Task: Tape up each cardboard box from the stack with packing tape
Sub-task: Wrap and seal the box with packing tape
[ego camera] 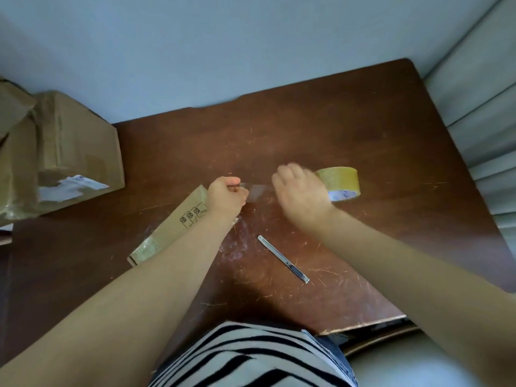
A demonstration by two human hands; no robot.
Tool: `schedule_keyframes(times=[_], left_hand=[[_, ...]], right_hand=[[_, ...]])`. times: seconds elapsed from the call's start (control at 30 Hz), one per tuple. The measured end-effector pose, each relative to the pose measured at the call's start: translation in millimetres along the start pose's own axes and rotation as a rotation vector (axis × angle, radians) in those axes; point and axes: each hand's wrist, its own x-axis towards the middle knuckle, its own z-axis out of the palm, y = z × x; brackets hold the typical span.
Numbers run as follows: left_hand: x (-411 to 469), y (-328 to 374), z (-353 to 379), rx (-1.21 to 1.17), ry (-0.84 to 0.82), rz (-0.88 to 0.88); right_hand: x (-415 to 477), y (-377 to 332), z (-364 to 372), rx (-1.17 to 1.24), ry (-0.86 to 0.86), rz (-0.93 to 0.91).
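While left hand pinches tape strip, right hand grips tape roll at its 3 o'clock; box lies at 7 o'clock of left hand. Risk: slack strip twists, self-sticks.

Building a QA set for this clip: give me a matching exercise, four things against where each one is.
Things:
1 roll
2 strip
3 knife
4 flat box

Places:
A under the left arm
B pinched by the left hand
C held by the right hand
D lying loose, untouched

Pairs: 1-C, 2-B, 3-D, 4-A
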Motion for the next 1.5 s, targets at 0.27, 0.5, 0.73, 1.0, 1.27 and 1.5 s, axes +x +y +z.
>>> schedule_keyframes(times=[0.27, 0.5, 0.73, 1.0, 1.27, 1.5], left_hand=[[-3, 0, 0, 0.033, -0.044, -0.001], [-3, 5, -5, -0.028, -0.071, -0.046], [-9, 6, -8, -0.047, -0.123, -0.007], [-8, 7, -10, -0.021, -0.138, 0.030], [-7, 5, -9, -0.011, -0.131, 0.012], [-8, 5, -10, -0.020, -0.143, 0.040]], right_hand=[[-37, -35, 44, 0.366, -0.513, 0.379], [-61, -23, 38, 0.631, -0.209, 0.316], [-112, -48, 39, 0.417, -0.261, 0.230], [-118, -39, 24, 1.655, -0.434, 0.950], [-119, -40, 22, 2.223, -0.457, 1.072], [-111, -37, 15, 2.466, -0.337, 0.972]])
